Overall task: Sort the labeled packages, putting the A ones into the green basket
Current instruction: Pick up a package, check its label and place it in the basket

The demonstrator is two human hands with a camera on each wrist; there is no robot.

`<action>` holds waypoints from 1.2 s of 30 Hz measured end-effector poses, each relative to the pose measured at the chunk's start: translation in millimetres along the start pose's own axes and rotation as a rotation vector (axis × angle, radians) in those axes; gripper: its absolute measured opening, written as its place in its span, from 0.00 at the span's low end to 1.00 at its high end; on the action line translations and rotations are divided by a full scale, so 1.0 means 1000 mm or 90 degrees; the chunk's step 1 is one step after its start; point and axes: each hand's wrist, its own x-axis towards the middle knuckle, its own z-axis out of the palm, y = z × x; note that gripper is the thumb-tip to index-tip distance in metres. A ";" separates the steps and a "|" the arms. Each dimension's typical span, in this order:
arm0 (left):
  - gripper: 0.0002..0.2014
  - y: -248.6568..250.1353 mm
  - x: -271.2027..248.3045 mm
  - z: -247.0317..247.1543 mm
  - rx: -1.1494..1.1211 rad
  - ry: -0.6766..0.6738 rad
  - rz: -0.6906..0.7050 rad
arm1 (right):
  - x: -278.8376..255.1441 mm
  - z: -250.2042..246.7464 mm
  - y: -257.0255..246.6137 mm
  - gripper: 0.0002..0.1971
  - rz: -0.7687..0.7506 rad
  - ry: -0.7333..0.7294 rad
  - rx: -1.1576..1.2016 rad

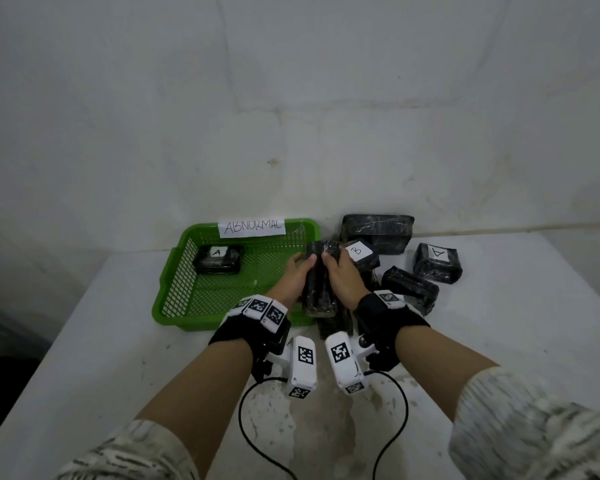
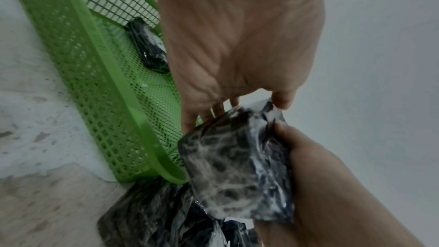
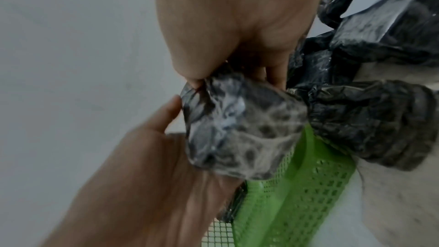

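Both hands hold one black plastic-wrapped package (image 1: 318,284) upright above the right rim of the green basket (image 1: 174,282). My left hand (image 1: 298,268) grips its left side and my right hand (image 1: 338,268) grips its right side, thumbs at the top. No label on it shows in any view. In the left wrist view my left hand's fingers (image 2: 282,99) pinch the package (image 2: 237,166) at its top edge. One package marked A (image 1: 217,259) lies in the basket's far left corner. A package marked B (image 1: 359,252) and another marked A (image 1: 437,263) lie right of the basket.
The basket carries a paper sign reading ABNORMAL (image 1: 252,227) on its back wall. A large black package (image 1: 376,230) leans on the wall behind the pile. Another unlabeled package (image 1: 409,287) lies by my right wrist. One more lies under the held one (image 2: 154,217). White table, wall close behind.
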 end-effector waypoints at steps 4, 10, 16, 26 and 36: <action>0.24 0.004 0.003 0.004 0.087 0.019 0.063 | -0.004 0.002 0.001 0.18 -0.053 0.005 -0.066; 0.19 0.006 0.008 0.002 0.092 0.100 0.154 | -0.009 -0.002 -0.008 0.25 -0.075 -0.064 -0.021; 0.22 0.005 0.010 -0.001 0.088 0.070 0.139 | -0.012 0.000 0.005 0.25 -0.079 -0.072 -0.139; 0.24 -0.001 0.006 -0.004 0.095 0.063 0.157 | -0.009 0.000 0.004 0.28 -0.026 -0.151 -0.007; 0.26 -0.002 -0.001 -0.003 0.055 0.008 0.083 | -0.016 -0.003 -0.005 0.29 0.028 -0.137 0.077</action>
